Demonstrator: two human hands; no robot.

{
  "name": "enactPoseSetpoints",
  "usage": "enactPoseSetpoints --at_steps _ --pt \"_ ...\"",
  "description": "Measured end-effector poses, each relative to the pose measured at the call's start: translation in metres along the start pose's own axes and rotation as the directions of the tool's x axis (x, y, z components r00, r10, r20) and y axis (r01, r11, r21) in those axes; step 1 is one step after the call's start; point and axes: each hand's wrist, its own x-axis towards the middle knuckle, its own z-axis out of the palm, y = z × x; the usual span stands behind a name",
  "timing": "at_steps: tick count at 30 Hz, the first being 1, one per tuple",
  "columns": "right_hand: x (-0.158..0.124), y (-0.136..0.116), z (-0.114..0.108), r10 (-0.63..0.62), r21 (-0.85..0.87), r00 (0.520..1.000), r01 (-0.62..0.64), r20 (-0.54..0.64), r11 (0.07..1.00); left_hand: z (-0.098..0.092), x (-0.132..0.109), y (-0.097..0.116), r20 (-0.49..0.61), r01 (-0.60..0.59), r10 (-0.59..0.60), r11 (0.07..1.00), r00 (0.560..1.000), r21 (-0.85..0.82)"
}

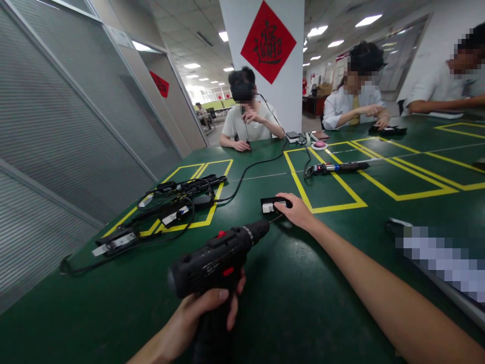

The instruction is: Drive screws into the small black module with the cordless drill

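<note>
My left hand (204,311) is wrapped round the grip of a black cordless drill (217,260) with red buttons. The drill's chuck points away and to the right, and a thin bit (276,219) sticks out of it. The bit's tip ends close to my right hand (297,210). That hand is closed on a small black box-like part (267,200) with a white face, which lies on the green table (303,283). My fingers cover its right end, and I cannot tell whether the bit touches it.
Several black power strips and cords (182,202) lie at left, inside yellow tape. An electric screwdriver (337,168) lies beyond my right hand, near a pink round object (320,145). A dark-edged, blurred-out object (397,232) is at right. Several people sit opposite.
</note>
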Motion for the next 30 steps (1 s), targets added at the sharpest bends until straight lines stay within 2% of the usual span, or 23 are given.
enactPoseSetpoints --at_steps 4,8,13,18,26,30 --pt "0.0 0.0 -0.001 0.01 -0.007 1.0 -0.01 0.014 1.0 -0.007 -0.005 -0.002 0.021 -0.013 0.013 1.0 1.0 -0.001" --pt "-0.001 0.0 -0.003 -0.014 0.001 0.999 0.014 0.042 1.0 -0.002 -0.006 0.002 0.033 -0.03 0.029 0.999 0.999 0.02" --pt "-0.002 0.0 -0.004 -0.04 0.007 0.996 0.039 0.079 0.999 0.007 -0.007 0.003 0.008 0.036 -0.036 0.999 0.999 0.005" --pt "-0.001 0.002 -0.001 -0.061 -0.023 0.997 0.062 0.044 0.998 0.011 -0.009 0.002 -0.006 0.071 -0.071 0.997 0.997 0.024" --pt "-0.002 0.001 -0.002 -0.044 -0.012 0.998 0.045 0.05 0.999 0.008 -0.008 0.003 -0.033 0.029 -0.028 0.999 0.999 0.017" --pt "-0.002 0.0 -0.002 -0.035 -0.015 0.998 0.036 0.055 0.999 0.007 -0.005 0.002 -0.089 0.029 -0.03 1.0 0.996 -0.012"
